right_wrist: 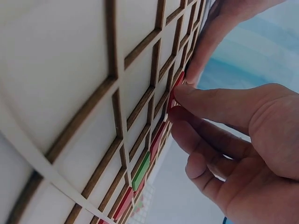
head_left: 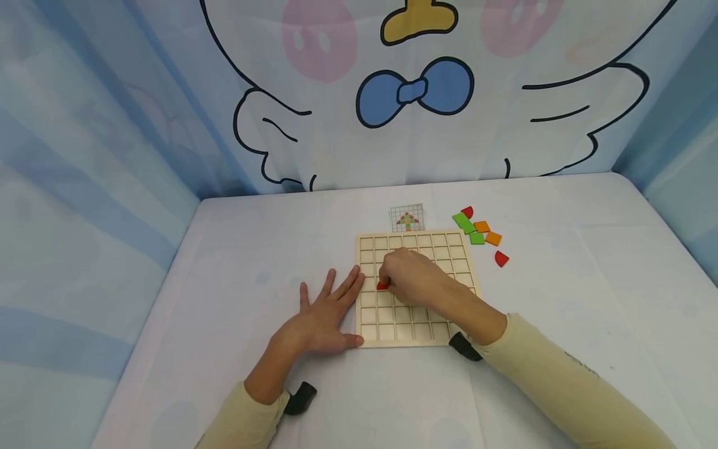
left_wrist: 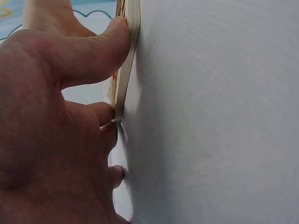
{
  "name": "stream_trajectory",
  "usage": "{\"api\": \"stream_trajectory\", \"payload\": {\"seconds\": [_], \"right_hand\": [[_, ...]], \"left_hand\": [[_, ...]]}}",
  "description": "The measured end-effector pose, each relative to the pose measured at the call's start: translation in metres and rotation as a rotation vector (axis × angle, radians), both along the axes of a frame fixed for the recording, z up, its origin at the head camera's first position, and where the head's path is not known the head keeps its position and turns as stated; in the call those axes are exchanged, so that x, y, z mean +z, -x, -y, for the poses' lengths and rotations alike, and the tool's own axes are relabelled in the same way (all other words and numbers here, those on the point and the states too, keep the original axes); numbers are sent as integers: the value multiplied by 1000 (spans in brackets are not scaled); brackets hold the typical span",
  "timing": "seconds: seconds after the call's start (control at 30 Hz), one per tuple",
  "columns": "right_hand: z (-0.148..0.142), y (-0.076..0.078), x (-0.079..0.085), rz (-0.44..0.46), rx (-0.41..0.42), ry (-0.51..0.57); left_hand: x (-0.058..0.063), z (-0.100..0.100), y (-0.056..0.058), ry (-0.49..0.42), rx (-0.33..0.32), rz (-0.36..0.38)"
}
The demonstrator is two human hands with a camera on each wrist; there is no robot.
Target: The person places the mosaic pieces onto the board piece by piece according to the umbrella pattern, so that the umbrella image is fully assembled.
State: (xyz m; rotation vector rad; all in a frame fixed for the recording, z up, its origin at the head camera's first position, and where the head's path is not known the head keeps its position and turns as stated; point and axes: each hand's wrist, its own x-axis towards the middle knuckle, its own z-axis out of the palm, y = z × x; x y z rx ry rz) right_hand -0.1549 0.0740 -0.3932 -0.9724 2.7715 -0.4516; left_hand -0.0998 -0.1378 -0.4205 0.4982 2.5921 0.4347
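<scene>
Head view first: reached in from the right with the right hand (head_left: 412,274), over a square, pale wooden grid board (head_left: 385,316), and pinched a small, flat red piece (head_left: 382,286) right there on the grid, second column from the left edge! Splayed the left hand (head_left: 322,321) along that edge, fingers straight, gripping nothing, thumb and index fingertip at the rim. Had the red piece just right of the left fingertips, about one column of cells between, yet directly under the right ones: nearer hand, the right. Could not read the long axis, with so much hidden by the fingers. Had loose, flat red, green and orange pieces (head_left: 493,238) near the far right corner, and a small patterned card (head_left: 397,215) by the far edge.

Over to the left wrist: set the thumb against the board's pale side, fingers strung along the edge, and could not check the pinch from there.

Now the right wrist, closest look: squeezed the red piece between thumb and curled fingers, with a flat green piece (right_wrist: 140,171) and more red pieces (right_wrist: 158,142) in line toward the card. Could not tell seated from slightly raised. Hinged, by all appearances, on lining up with the cell walls below!
</scene>
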Motion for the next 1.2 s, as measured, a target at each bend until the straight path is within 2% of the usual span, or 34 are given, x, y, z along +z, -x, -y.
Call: {"api": "stream_trajectory", "payload": {"seconds": [0.53,0.83,1.07,1.2], "right_hand": [[-8,-2,1,57,5,71],[-32,-1,8,70,-77,125],[-66,3,9,58,-170,176],[-87,6,12,69,-253,193]], "left_hand": [[2,-1,-3,14,17,-7],[3,-2,-3,30,11,-22],[3,-3,-3,40,-6,-23],[1,-4,-3,47,-5,-27]]}}
